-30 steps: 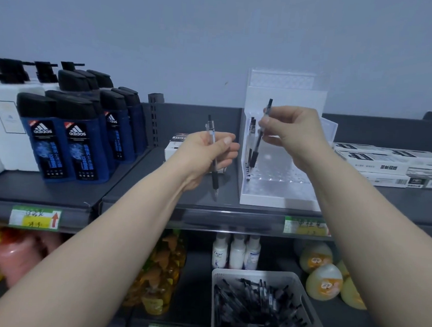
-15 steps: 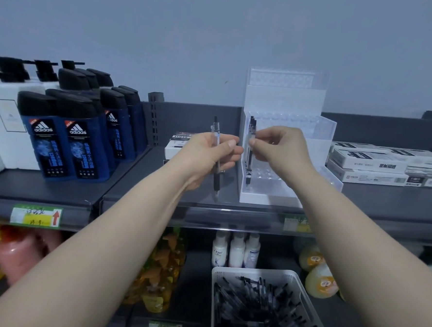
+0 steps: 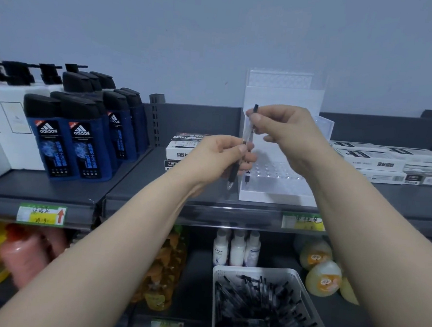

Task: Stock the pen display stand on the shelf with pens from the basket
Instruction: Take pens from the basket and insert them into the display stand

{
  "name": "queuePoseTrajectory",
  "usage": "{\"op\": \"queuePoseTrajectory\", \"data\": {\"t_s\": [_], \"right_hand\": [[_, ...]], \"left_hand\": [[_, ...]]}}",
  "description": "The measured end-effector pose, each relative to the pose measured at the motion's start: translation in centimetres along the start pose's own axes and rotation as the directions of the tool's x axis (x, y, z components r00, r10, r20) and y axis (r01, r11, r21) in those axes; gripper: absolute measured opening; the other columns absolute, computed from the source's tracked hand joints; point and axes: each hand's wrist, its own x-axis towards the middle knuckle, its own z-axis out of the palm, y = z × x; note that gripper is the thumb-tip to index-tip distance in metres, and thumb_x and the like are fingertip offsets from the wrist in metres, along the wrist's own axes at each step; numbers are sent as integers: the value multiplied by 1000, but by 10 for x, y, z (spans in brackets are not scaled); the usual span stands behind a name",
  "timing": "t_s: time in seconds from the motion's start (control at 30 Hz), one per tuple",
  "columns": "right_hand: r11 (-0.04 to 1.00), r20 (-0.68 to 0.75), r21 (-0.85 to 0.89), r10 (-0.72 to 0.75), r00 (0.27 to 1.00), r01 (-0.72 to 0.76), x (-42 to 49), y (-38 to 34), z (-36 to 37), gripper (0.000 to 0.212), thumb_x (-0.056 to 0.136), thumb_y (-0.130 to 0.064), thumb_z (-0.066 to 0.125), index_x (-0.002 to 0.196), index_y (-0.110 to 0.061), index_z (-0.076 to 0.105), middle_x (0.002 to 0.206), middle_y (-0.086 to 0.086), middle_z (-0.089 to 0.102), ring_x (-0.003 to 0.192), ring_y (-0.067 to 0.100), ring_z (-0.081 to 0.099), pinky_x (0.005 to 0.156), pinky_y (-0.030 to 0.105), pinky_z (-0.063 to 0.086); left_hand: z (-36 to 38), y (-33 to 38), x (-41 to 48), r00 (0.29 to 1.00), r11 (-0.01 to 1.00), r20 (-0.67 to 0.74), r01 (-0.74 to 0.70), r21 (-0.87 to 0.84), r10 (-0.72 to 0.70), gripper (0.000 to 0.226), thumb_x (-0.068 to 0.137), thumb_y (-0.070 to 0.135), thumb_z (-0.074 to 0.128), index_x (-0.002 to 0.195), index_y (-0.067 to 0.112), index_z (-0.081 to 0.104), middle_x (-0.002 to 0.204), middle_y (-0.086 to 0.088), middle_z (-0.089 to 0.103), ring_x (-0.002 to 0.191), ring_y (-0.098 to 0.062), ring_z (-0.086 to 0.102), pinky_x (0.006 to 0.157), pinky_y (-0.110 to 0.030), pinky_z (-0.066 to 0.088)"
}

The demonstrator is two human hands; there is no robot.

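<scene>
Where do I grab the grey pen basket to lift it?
Probably by the rim of the grey plastic basket, both sides at once, from above: it's open-topped and full of black pens, so an even lift keeps it level.

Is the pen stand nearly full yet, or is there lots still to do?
Not nearly. Done: the pen display stand shows a pen tip at its left edge, the rest hidden by the hands; most holes look empty. In hand: the right hand pinches one pen over the stand, the left hand holds another pen. Left: the basket below holds a big heap of pens.
</scene>
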Motion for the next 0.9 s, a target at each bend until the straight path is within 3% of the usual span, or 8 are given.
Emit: {"op": "queuePoseTrajectory", "data": {"t_s": [0.13, 0.3, 0.4, 0.47, 0.53, 0.6, 0.7, 0.9], "right_hand": [[999, 39, 38, 16, 999, -17, -4, 2, 5, 10, 87, -4, 63, 87, -13, 66, 71, 2, 64, 59, 6, 60, 58, 15, 49], [999, -122, 25, -22, 992, 25, 9, -2, -14, 15, 87, -4, 61, 84, -19, 63, 79, 8, 62, 68, 16, 59, 68, 27, 55], [999, -121, -43, -32, 992, 27, 12, 7, -13, 8, 87, -3, 60, 87, -10, 65, 82, 12, 59, 70, 17, 57, 68, 28, 55], [996, -121, -85, -39, 992, 28, 13, 12, -8, 6, 88, -4, 61, 91, -3, 66, 82, 13, 56, 72, 19, 55, 67, 26, 55], [994, -111, -108, -34, 993, 22, 12, 19, -4, 11, 88, -4, 62, 81, -12, 65, 80, 12, 55, 72, 19, 54, 69, 30, 56], [991, -110, -135, -26, 994, 11, 9, 28, 1, 17, 86, -5, 65, 78, -20, 63, 76, 7, 57, 70, 20, 56, 72, 35, 58], [986, -149, -164, -12, 989, -12, 7, 41, 6, 15, 82, -9, 70, 90, -17, 60, 69, -3, 58, 65, 19, 61, 75, 42, 58], [975, -168, -223, -23, 985, -16, 5, 48, 13, 12, 78, -12, 74, 82, -15, 63, 65, -2, 58, 65, 20, 61, 78, 45, 57]], "left_hand": [[5, -6, 2, 996, 1000, -83, -25, 13, 26, 10, 93, 5, 54, 97, 5, 63, 84, -11, 67, 68, -12, 64, 70, -23, 55], [-8, -29, 11, 969, 991, -247, 24, 131, 9, 27, 87, 19, 66, 114, 17, 61, 101, 2, 65, 93, -7, 60, 80, -23, 49], [-7, -44, 11, 972, 976, -234, 61, 208, -11, 32, 86, 17, 67, 117, 13, 60, 107, -1, 65, 94, -6, 59, 81, -18, 49], [-3, -52, 12, 975, 969, -219, 73, 235, -20, 30, 84, 16, 69, 113, 14, 61, 111, -4, 65, 101, -11, 61, 96, -29, 48], [0, -56, 12, 978, 969, -207, 75, 234, -26, 27, 82, 16, 71, 108, 17, 61, 108, -4, 66, 104, -15, 62, 100, -35, 47], [1, -58, 12, 981, 966, -192, 84, 245, -37, 27, 82, 17, 72, 106, 18, 61, 106, -3, 67, 104, -15, 62, 98, -34, 47], [2, -60, 13, 981, 963, -183, 102, 250, -56, 26, 84, 16, 69, 109, 17, 60, 106, -5, 67, 103, -15, 63, 93, -28, 47], [3, -62, 15, 979, 966, -197, 108, 233, -62, 27, 87, 13, 66, 113, 14, 60, 111, -11, 67, 98, -14, 63, 92, -25, 46]]}}
